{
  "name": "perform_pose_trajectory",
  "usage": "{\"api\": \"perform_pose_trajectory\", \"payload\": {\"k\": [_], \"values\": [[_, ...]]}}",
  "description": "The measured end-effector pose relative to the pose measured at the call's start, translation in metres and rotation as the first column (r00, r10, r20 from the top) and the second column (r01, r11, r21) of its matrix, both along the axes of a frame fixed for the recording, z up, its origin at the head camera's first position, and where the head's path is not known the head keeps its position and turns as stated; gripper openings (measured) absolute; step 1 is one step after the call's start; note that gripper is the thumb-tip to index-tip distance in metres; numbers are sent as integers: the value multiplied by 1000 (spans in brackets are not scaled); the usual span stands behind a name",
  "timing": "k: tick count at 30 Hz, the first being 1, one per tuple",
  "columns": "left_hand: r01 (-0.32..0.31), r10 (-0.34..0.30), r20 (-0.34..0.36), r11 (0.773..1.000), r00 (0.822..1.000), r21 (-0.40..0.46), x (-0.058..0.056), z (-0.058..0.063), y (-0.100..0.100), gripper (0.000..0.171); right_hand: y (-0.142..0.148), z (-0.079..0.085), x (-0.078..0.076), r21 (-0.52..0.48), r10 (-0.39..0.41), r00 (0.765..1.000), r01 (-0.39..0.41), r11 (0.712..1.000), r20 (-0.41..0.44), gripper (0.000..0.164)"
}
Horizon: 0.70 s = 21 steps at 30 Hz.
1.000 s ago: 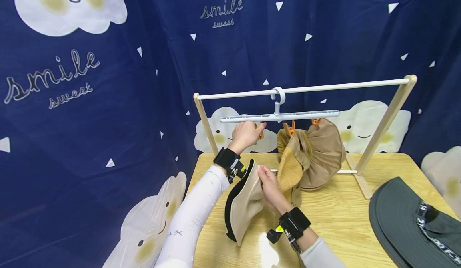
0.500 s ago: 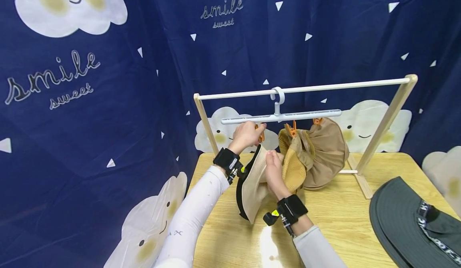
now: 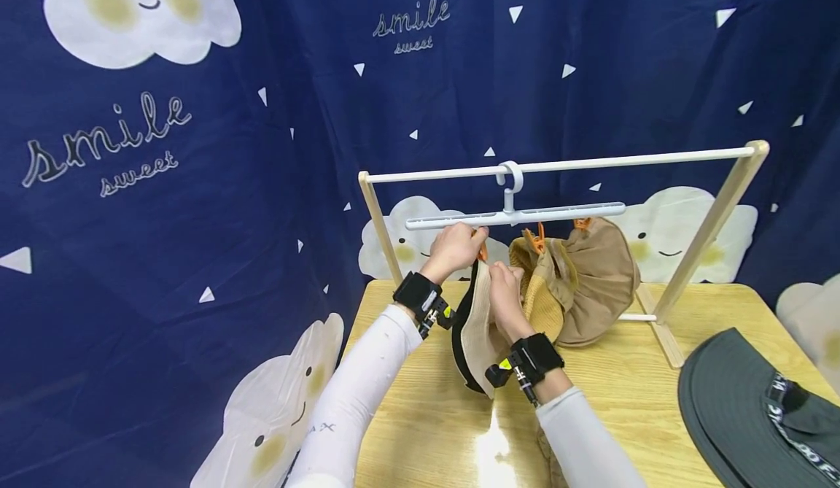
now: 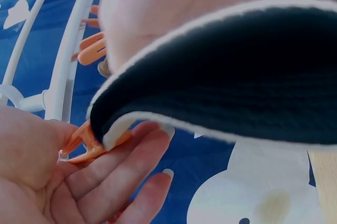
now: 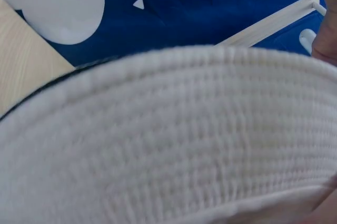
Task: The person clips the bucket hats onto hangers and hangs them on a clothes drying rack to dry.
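Observation:
My right hand [image 3: 507, 291] grips a beige bucket hat [image 3: 484, 338] with a black underside and lifts it beneath the left end of a white hanger [image 3: 551, 213]. My left hand [image 3: 454, 247] pinches an orange clip [image 4: 92, 151] that hangs from this end. In the left wrist view the folded brim edge sits right at the clip's mouth, with the black lining [image 4: 226, 103] facing the camera. The pale ribbed brim [image 5: 184, 129] fills most of the right wrist view, and most of the right hand is hidden there.
A khaki hat with a mustard inside [image 3: 545, 313] and a brown hat [image 3: 600, 284] hang from orange clips on the right half. A rack with wooden legs [image 3: 709, 233] stands on the wooden table [image 3: 623, 408]. At the right edge lies a dark grey hat [image 3: 728, 393].
My right hand has raised the beige hat up and to the right, bringing its brim to the clip. The left hand has stayed at the clip.

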<state>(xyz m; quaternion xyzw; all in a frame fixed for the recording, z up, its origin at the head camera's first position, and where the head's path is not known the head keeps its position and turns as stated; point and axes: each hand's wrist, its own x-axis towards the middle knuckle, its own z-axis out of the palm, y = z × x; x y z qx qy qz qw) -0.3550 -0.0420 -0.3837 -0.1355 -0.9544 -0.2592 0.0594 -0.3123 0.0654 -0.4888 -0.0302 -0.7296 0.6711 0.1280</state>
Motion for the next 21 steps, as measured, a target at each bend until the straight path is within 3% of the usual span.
{"api": "perform_pose_trajectory", "payload": {"k": [4, 8, 14, 21], "values": [[-25, 24, -25, 999, 999, -41, 1, -1, 4, 50, 4, 8, -4, -13, 24, 999, -24, 1000, -30, 30], [-51, 49, -30, 996, 998, -68, 2, 0, 7, 50, 14, 11, -11, -65, 150, 988, -153, 986, -38, 32], [-29, 28, -11, 997, 1000, -66, 4, 4, 6, 48, 32, 19, -26, -78, 373, 928, -372, 925, -1, 33], [-49, 44, -55, 996, 997, -76, 6, 4, 4, 45, 35, 26, -40, -55, 447, 892, -451, 891, -72, 31]]}}
